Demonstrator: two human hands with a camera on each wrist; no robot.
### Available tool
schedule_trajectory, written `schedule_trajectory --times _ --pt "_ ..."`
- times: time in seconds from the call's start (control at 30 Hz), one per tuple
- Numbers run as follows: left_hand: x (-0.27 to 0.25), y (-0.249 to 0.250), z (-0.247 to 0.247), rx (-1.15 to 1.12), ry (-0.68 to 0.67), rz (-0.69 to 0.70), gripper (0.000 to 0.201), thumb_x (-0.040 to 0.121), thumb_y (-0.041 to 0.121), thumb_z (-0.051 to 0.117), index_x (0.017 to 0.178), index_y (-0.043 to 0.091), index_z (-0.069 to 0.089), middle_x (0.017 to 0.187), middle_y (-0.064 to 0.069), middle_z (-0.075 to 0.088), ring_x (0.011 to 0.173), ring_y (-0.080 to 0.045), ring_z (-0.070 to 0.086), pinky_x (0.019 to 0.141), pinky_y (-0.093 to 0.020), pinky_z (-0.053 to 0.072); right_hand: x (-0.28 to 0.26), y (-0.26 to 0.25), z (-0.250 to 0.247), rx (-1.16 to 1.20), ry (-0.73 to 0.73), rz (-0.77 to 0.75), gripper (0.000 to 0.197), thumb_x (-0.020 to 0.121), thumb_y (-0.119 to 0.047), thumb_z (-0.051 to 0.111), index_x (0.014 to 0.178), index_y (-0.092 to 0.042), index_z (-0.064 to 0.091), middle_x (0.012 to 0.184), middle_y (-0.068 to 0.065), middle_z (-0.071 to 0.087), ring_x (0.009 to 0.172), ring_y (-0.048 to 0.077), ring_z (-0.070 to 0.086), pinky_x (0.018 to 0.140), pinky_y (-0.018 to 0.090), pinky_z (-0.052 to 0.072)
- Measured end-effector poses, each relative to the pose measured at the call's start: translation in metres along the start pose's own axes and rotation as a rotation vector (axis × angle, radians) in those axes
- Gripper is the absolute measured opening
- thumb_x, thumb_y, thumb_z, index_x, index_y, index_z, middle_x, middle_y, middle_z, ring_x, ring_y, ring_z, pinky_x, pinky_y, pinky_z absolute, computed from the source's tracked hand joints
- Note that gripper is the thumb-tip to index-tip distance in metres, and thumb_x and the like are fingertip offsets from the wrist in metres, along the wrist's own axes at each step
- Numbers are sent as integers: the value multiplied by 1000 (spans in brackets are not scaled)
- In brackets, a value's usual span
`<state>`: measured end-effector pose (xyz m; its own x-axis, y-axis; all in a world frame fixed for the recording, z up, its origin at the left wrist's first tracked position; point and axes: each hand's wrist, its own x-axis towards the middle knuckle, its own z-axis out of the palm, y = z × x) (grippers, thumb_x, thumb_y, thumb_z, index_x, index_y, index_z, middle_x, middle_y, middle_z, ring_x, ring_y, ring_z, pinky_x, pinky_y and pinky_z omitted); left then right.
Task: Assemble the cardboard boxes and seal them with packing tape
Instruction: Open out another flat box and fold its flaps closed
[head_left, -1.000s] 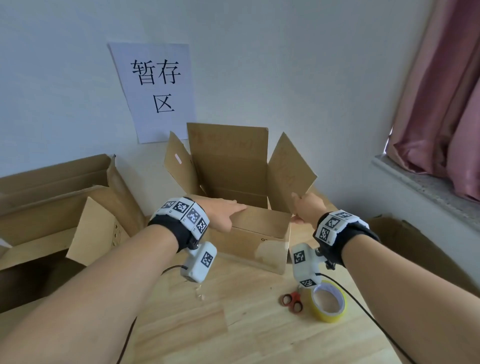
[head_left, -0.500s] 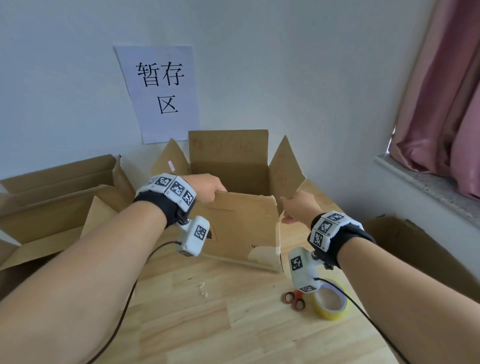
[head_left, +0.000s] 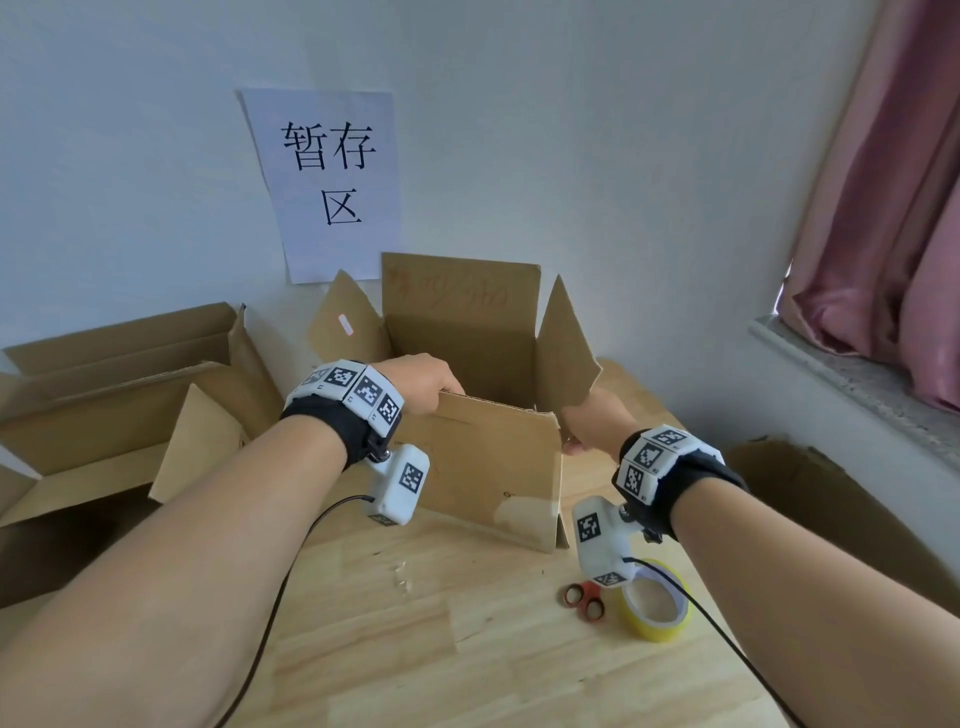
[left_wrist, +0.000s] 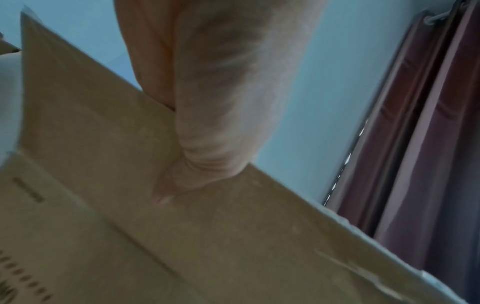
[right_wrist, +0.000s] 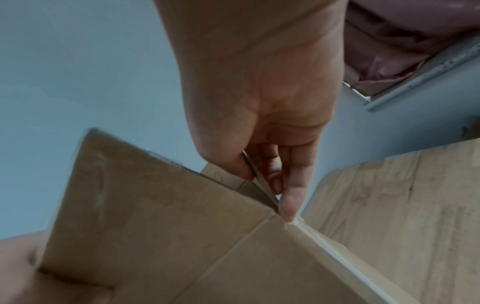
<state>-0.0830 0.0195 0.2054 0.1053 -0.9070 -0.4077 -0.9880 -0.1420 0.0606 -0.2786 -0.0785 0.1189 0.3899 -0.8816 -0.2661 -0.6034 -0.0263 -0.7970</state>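
I see a packing or storage room: a printed paper sign (head_left: 332, 182) on the wall, open cardboard boxes (head_left: 119, 395) below it on a wooden worktop (head_left: 467, 649).

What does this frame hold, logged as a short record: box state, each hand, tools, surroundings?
box: open cardboard box on the wooden table, four flaps up, nothing taped
left hand: left hand grips the top edge of the near flap, thumb on its outer face
right hand: right hand pinches the box's right near corner
tools: yellow tape roll and red-handled scissors lie on the table near the right wrist, untouched
surroundings: more open cardboard boxes at left, paper sign on the wall, pink curtain at right
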Motion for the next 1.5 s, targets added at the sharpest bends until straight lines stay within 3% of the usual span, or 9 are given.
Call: schedule_trajectory --times 0.07,0.2,0.43,0.6,0.77,0.97,1.07,1.33,1.5 --pt "0 -5 8 -27 52 5 71 82 -14 28 121 33 65 121 2 64 98 -20 59 75 -27 51 2 -1 2 -17 -14 20 9 91 -4 46 89 -2 55 89 16 59 67 20 57 53 21 53" --pt "1 -19 15 -56 75 -12 77 81 -14 28 122 40 62 126 9 60 91 -16 57 63 -18 43 6 -6 12 -55 -11 8 27 93 -4 46 115 7 55 94 18 57 70 20 56 39 13 46" --pt "7 -32 40 -4 -59 -41 47 78 -14 35 96 12 70 80 0 59 84 -22 53 70 -29 42 12 16 49 -335 -191 16 32 90 -22 61 116 -3 59 107 8 60 95 23 61 83 30 53" --pt "18 -29 62 -46 -110 -45 47 84 -11 36 112 10 67 102 -12 64 90 -26 56 67 -28 42 17 33 53 162 -244 236 8 96 -9 47 103 -5 49 105 13 56 77 18 59 57 22 55" --pt "35 -29 55 -44 -152 -70 42 88 -8 39 117 9 64 114 -13 64 101 -28 57 69 -26 37 37 34 59 203 -248 376 28 93 -25 49 111 -6 58 88 5 61 66 18 65 50 25 53" --pt "52 -23 68 -56 -159 -79 44 85 -7 40 112 16 66 105 -8 64 93 -27 59 70 -30 44 44 58 64 210 -167 422 41 91 -48 47 112 -13 52 101 2 59 79 18 63 62 29 54" --pt "60 -26 65 -44 -164 -77 40 85 -7 40 107 15 65 97 -7 61 85 -25 56 67 -30 42 53 63 66 309 -33 381 45 88 -58 48 105 -16 45 97 3 58 95 26 64 83 39 56" --pt "78 -25 52 -24 -105 -53 53 85 -7 40 119 27 63 110 -6 64 97 -28 61 81 -37 54 67 39 50 353 44 271 25 96 -26 48 104 -5 57 99 16 65 104 33 63 92 45 51" --pt "87 -25 64 -16 -158 -64 56 86 -7 37 121 28 62 111 -6 63 98 -28 61 79 -34 51 68 58 62 317 -13 316 31 94 -34 45 111 -13 58 103 8 65 97 26 65 91 45 52"
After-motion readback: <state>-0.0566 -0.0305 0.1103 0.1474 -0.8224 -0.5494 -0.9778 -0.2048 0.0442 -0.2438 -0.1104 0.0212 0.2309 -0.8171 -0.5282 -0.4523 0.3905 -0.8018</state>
